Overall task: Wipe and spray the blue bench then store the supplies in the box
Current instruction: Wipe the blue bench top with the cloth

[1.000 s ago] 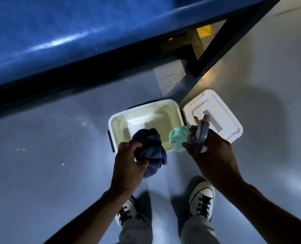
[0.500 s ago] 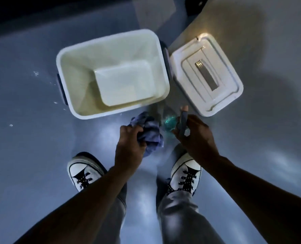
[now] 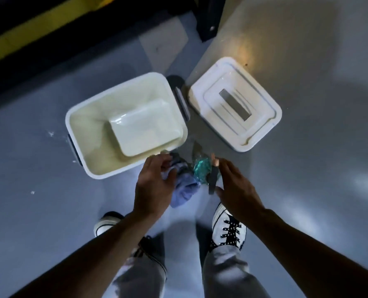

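Observation:
The white box (image 3: 86,136) stands open and empty on the grey floor, just ahead of my hands. Its white lid (image 3: 262,117) lies flat to the right of it. A crumpled blue cloth (image 3: 185,190) lies on the floor in front of the box's near right corner. Right beside it is the teal spray bottle (image 3: 201,171) with its dark grey trigger head. My left hand (image 3: 155,186) hovers over the cloth with fingers spread. My right hand (image 3: 237,188) is beside the bottle, fingers extended, gripping nothing. The blue bench top is out of view.
A black frame leg (image 3: 209,18) stands on the floor beyond the lid. A yellow stripe (image 3: 39,24) runs across the dark area at the top left. My two white sneakers (image 3: 228,229) are planted just behind the cloth and bottle.
Both hands have opened: the cloth and the spray bottle, held half a second ago, now rest on the floor in front of the box. The view has tilted further down.

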`<state>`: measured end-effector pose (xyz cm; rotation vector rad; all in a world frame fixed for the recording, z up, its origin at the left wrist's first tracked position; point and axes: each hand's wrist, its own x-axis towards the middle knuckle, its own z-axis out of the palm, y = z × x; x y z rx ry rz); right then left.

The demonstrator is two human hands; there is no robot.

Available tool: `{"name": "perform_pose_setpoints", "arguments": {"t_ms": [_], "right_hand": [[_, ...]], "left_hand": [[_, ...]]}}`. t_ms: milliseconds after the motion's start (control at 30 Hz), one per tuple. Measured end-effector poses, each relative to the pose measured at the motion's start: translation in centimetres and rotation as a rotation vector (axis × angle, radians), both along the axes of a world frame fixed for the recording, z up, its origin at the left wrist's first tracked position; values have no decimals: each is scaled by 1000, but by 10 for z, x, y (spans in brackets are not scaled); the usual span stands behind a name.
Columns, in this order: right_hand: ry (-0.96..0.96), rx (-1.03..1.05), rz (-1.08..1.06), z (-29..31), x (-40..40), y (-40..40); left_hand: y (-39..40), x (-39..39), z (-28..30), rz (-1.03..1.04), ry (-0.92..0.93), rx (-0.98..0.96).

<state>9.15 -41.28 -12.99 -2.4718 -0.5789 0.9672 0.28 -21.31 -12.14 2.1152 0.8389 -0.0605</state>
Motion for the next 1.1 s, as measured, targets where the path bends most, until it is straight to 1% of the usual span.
{"name": "perform_pose_setpoints", "arguments": {"t_ms": [67, 100, 200, 267, 333, 400, 467, 533, 600, 700, 800, 867, 933, 1033, 1100], "right_hand": [[-20, -26, -81, 7, 8, -7], [-1, -34, -190, 9, 15, -8], [111, -51, -635, 7, 50, -9], [238, -24, -894, -7, 79, -12], [338, 18, -1075, -22, 105, -15], [389, 50, -1188, -37, 125, -19], [413, 55, -1284, -49, 141, -19], [423, 38, -1372, -61, 152, -20], [433, 19, -1436, -69, 158, -20], [465, 5, -1474, -71, 163, -20], [478, 26, -1477, -66, 164, -26], [465, 50, -1490, -55, 166, -31], [405, 75, -1488, -40, 170, -37], [265, 71, -1411, -12, 179, -39], [214, 57, -1360, 6, 183, -34]], "left_hand": [[10, 38, 16, -32, -30, 7], [15, 59, 23, -75, -54, 51], [23, 119, 27, -264, -99, 193], [24, 149, 12, -400, -63, 345], [23, 176, -12, -530, -49, 448], [17, 208, -29, -568, 94, 399], [11, 239, -44, -525, 287, 345], [5, 260, -61, -478, 405, 277], [0, 268, -76, -413, 472, 202], [-1, 264, -90, -397, 483, 242], [1, 259, -85, -351, 469, 243], [0, 261, -72, -324, 445, 240], [0, 265, -52, -310, 381, 255], [4, 266, -16, -271, 254, 265], [14, 259, 7, -193, 176, 243]]}}
